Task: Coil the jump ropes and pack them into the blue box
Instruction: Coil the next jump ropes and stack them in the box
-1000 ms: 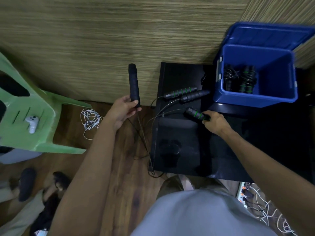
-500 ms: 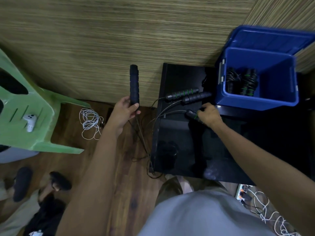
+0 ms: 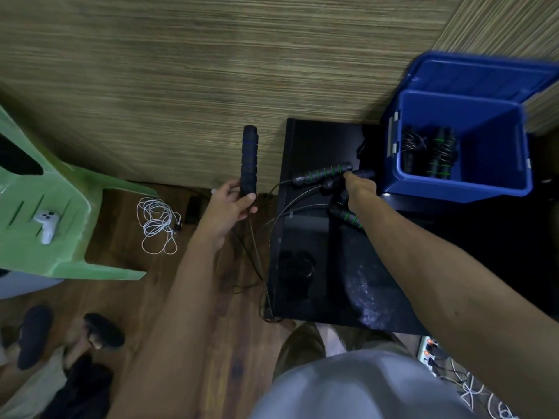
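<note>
My left hand [image 3: 230, 204] grips the lower end of a black jump-rope handle with blue rings [image 3: 249, 158], held upright left of the black table [image 3: 308, 246]; its thin rope hangs down to the floor. My right hand [image 3: 360, 187] lies over a plain black handle [image 3: 364, 173] on the table, and its fingers are hidden. A green-ringed handle [image 3: 320, 173] lies just behind, and another [image 3: 348, 214] sits beside my forearm. The open blue box [image 3: 465, 190] stands at the table's back right, with coiled ropes [image 3: 429, 152] inside.
A green plastic chair [image 3: 60, 207] with a white controller [image 3: 47, 222] stands at the left. A white cable bundle [image 3: 157, 225] lies on the wooden floor. A power strip with cables [image 3: 429, 355] sits at the lower right. A woven wall runs behind.
My right hand has let go of the nearer green-ringed handle and moved back onto the plain black handle. My left hand has kept its handle upright.
</note>
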